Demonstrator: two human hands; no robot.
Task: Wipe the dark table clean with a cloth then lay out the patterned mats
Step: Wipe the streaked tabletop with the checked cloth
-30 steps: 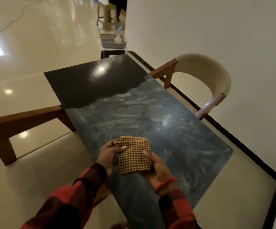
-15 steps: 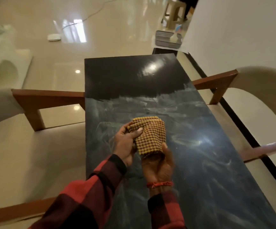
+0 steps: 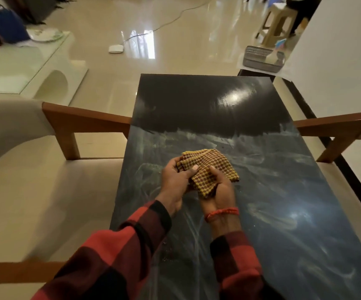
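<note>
Both of my hands hold the yellow and red checked woven cloth [image 3: 207,169] just above the long dark shiny table [image 3: 207,98]. My left hand [image 3: 175,182] curls round the cloth's left edge, with the thumb pressed on top. My right hand [image 3: 218,191] lies palm up under the cloth, with its fingers bent round the near edge. I think the cloth is folded into layers, but the folds are hard to see.

I judge that I am in the wiping step, getting the cloth ready in my hands. The near part of the table has pale, smeary streaks all over it. The far part looks plain dark and shiny. I see no patterned mats yet.

Next I need one hand to press the cloth flat on the table and rub it across the streaks. The cloth sits between my hands, near the middle of the table. Cream cushioned chairs with brown wooden arms [image 3: 84,120] stand on both sides.
</note>
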